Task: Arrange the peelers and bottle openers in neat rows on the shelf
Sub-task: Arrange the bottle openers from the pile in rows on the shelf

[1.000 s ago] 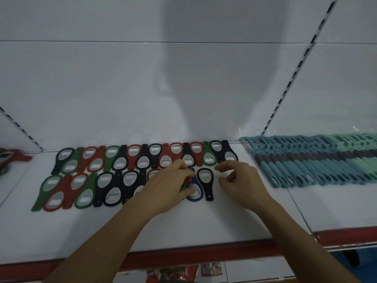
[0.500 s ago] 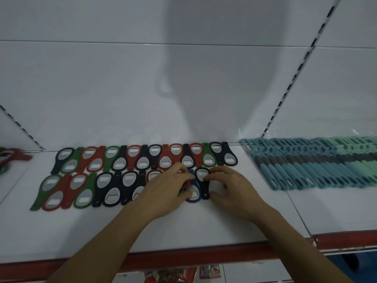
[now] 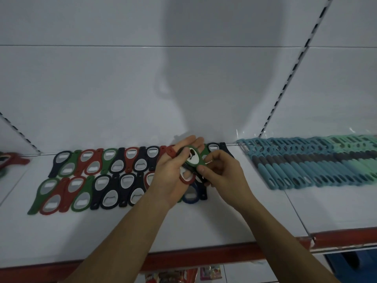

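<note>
Your right hand pinches the green oval plastic bottle opener atop the stack gripped in your left hand.
Its long axis slants away leftward; the front row ends just beneath the grip.

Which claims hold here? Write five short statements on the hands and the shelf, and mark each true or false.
1. The left hand holds a stack of openers. True.
2. The right hand lies flat on the shelf. False: its fingers pinch the green opener atop that stack.
3. The teal peelers lie right of the laid-out openers. True.
4. The laid-out openers form one row. False: two rows.
5. A blue opener lies on the shelf under the hands. True.
</note>
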Available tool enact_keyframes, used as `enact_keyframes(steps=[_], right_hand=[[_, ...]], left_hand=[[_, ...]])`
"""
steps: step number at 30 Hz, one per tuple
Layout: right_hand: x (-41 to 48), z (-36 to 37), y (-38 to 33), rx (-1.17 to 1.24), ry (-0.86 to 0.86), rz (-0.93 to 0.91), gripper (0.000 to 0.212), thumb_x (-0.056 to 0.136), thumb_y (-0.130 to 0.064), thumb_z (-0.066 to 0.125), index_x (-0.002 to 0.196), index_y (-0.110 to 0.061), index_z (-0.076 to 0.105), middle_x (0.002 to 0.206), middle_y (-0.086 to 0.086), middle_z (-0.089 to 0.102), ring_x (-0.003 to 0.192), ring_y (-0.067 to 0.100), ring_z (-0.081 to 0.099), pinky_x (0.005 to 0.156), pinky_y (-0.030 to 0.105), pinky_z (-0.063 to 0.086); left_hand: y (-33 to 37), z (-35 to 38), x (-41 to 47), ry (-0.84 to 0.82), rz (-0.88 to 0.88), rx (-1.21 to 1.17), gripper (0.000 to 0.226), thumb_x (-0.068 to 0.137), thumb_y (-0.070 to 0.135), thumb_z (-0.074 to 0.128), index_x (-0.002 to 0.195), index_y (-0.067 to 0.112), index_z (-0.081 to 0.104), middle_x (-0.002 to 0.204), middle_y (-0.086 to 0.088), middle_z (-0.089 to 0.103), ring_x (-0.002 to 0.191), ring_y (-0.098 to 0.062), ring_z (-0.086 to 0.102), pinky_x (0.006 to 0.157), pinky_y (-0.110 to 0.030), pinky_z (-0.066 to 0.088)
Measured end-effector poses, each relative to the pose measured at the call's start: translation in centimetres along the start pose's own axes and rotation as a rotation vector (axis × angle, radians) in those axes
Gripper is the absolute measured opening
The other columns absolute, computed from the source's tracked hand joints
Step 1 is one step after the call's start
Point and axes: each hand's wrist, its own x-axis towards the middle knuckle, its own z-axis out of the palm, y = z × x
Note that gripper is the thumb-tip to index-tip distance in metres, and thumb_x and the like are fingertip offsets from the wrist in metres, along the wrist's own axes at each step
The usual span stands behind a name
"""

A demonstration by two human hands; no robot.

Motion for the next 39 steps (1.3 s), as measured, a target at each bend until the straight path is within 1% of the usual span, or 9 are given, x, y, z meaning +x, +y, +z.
enact_keyframes(steps=[7,10,12,14,17,23,26,29,39], right_hand=[[0.3,-0.8,0.7,-0.228,0.093,-0.054,0.017,0.09,-0.015,0.075,0.092,-0.031,0.068,0.08,-0.012,0.075,0.075,0.012,0.071,0.071,0.035,0.059],[0.4,-2.7,0.8,-0.175,0.146,-0.081,0.02,0.09,-0.004,0.072,0.09,-0.023,0.068,0.082,-0.009,0.073,0.076,0.013,0.069,0.066,0.025,0.053],[0.3,-4.3,1.0,-0.188,0.078,-0.081,0.025,0.089,0.002,0.072,0.091,-0.023,0.069,0.09,-0.01,0.073,0.084,0.012,0.07,0.07,0.025,0.055],[0.0,-5.7,1.4,-0.328,-0.003,-0.104,0.028,0.087,0.003,0.072,0.088,-0.025,0.069,0.099,-0.014,0.073,0.098,0.009,0.069,0.081,0.036,0.057],[-0.3,-6.6,2.0,-0.561,-0.074,-0.146,0.032,0.083,0.005,0.074,0.082,-0.026,0.072,0.126,-0.012,0.067,0.123,0.006,0.057,0.103,0.044,0.049],[-1.3,-6.1,3.2,-0.738,0.044,-0.173,0.043,0.087,0.008,0.063,0.108,-0.026,0.077,0.135,0.002,0.057,0.124,0.016,0.053,0.102,0.037,0.047],[-2.0,-6.4,2.9,-0.729,-0.028,-0.131,0.025,0.085,-0.03,0.067,0.108,-0.04,0.067,0.112,-0.012,0.059,0.102,0.0,0.053,0.082,0.025,0.046],[-2.5,-6.3,3.0,-0.808,-0.183,-0.095,0.042,0.078,-0.057,0.065,0.114,-0.036,0.072,0.118,-0.018,0.058,0.11,0.004,0.052,0.095,0.031,0.046],[-2.3,-5.8,3.4,-0.875,-0.195,-0.157,0.044,0.079,-0.05,0.067,0.122,-0.04,0.07,0.13,-0.026,0.059,0.112,0.006,0.049,0.094,0.045,0.048]], left_hand=[[-0.4,-1.0,0.4,0.1,-0.021,0.093,0.036,0.11,0.019,0.039,0.134,0.003,0.059,0.127,-0.02,0.069,0.119,-0.037,0.066,0.098,-0.051,0.057],[-0.2,-1.3,0.9,0.139,0.064,0.306,0.033,0.111,0.027,0.04,0.125,0.01,0.063,0.11,-0.013,0.075,0.089,-0.028,0.073,0.078,-0.045,0.06],[0.3,-2.2,1.4,0.089,0.219,0.718,0.025,0.109,0.03,0.045,0.116,0.016,0.065,0.093,-0.003,0.071,0.067,-0.008,0.062,0.057,-0.026,0.052],[1.0,-3.4,1.8,-0.056,0.388,1.387,0.013,0.103,0.032,0.057,0.111,0.027,0.067,0.091,0.014,0.066,0.074,0.001,0.061,0.064,-0.015,0.05],[1.1,-4.4,2.0,-0.305,0.457,1.92,0.022,0.095,0.04,0.067,0.115,0.03,0.067,0.105,0.015,0.063,0.091,-0.003,0.058,0.084,-0.029,0.056],[0.3,-5.0,1.5,-0.356,0.407,1.871,0.036,0.095,0.042,0.067,0.13,0.031,0.063,0.127,0.018,0.05,0.105,-0.006,0.054,0.087,-0.027,0.052],[-0.4,-5.1,1.4,-0.38,0.379,1.891,0.042,0.094,0.044,0.069,0.133,0.031,0.061,0.127,0.018,0.047,0.102,-0.005,0.053,0.083,-0.022,0.047],[-0.9,-5.2,1.3,-0.384,0.373,1.932,0.041,0.093,0.044,0.069,0.131,0.032,0.061,0.123,0.017,0.045,0.1,-0.007,0.055,0.083,-0.028,0.053],[-1.4,-5.2,1.0,-0.379,0.358,1.926,0.036,0.094,0.046,0.065,0.128,0.032,0.062,0.124,0.017,0.044,0.1,-0.008,0.058,0.083,-0.031,0.057]])
